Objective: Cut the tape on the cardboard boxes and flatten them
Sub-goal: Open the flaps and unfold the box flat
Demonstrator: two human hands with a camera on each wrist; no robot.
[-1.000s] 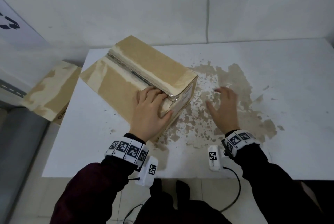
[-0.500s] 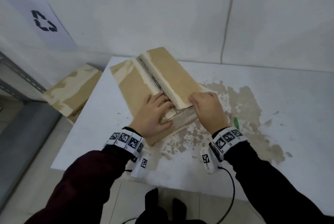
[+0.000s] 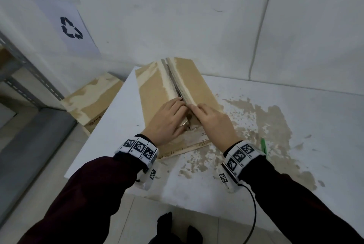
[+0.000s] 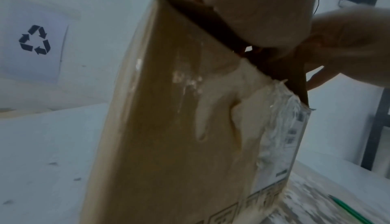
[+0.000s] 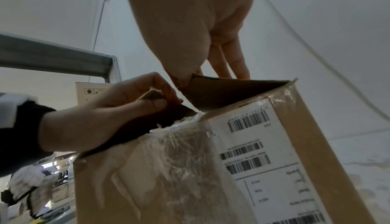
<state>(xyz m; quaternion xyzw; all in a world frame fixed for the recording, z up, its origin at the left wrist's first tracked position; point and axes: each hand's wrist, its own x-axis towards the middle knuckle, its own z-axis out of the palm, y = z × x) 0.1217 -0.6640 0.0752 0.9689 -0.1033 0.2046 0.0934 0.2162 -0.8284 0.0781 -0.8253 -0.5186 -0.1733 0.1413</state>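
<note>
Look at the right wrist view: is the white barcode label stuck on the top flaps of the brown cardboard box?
No. The white barcode label sits on the side face of the brown cardboard box, below the opened top flaps.

A brown cardboard box (image 3: 155, 94) is standing at the table's (image 3: 275, 174) far left corner, its two top flaps parting along the centre seam, torn clear tape (image 5: 179, 144) and a barcode label (image 5: 259, 142) clinging to its near end.
</note>
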